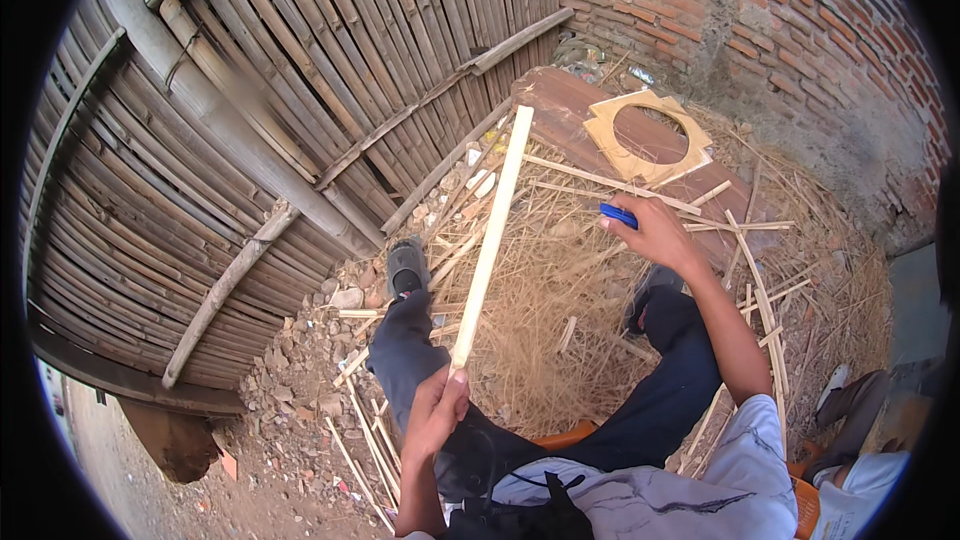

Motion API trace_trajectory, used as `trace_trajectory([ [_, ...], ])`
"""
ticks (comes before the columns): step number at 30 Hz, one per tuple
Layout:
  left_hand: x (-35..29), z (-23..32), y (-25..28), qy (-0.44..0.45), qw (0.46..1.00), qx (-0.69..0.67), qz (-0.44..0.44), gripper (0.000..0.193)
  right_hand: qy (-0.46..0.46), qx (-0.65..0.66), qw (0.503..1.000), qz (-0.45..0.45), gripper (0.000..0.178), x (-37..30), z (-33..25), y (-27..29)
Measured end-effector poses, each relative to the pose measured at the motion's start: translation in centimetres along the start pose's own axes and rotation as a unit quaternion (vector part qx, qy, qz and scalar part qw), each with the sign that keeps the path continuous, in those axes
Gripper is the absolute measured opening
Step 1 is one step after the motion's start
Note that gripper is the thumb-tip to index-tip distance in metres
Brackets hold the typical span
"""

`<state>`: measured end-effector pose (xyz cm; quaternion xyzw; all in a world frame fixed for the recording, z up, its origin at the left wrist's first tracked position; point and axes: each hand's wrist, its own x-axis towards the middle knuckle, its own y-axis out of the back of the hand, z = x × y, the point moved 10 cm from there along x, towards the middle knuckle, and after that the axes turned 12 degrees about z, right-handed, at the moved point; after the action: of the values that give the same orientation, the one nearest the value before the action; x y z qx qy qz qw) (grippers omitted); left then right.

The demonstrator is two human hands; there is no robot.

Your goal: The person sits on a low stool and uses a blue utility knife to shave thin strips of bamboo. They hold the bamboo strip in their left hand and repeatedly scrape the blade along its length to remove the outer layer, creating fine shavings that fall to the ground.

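My left hand (437,410), above my left thigh, is closed around the lower end of a long, flat, pale bamboo strip (495,225). The strip slants up and away, its far end free near the brown board. To the right of it, my right hand (657,232) grips a blue-handled tool (619,215); any blade on it is too small or hidden to make out. Tool and strip are apart. Between my feet lies a heap of fine bamboo shavings (560,280).
A bamboo fence (300,70) rises at the left and a brick wall (780,50) at the back right. On a brown board (560,100) lies a tan sheet with a round hole (603,130). Cut strips (765,310) and rubble (290,390) surround me. Another person (860,420) is at lower right.
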<state>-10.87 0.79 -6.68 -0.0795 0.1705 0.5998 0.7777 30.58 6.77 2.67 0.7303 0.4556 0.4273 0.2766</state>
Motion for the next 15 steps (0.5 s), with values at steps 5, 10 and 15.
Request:
trace_trajectory([
  [5, 1.9, 4.1, -3.6, -0.191, 0.98, 0.029, 0.054, 0.027, -0.032, 0.167, 0.985, 0.021, 0.038, -0.3, -5.0, 0.7],
  [10, 1.3, 5.9, -5.9, -0.137, 0.99, -0.006, -0.015, 0.031, -0.012, 0.285, 0.958, 0.029, 0.036, -1.7, -7.1, 0.6],
  [15, 1.2, 6.3, -6.2, -0.119, 0.993, -0.002, -0.024, 0.034, 0.085, 0.286, 0.954, 0.043, 0.034, -3.2, -10.8, 1.6],
])
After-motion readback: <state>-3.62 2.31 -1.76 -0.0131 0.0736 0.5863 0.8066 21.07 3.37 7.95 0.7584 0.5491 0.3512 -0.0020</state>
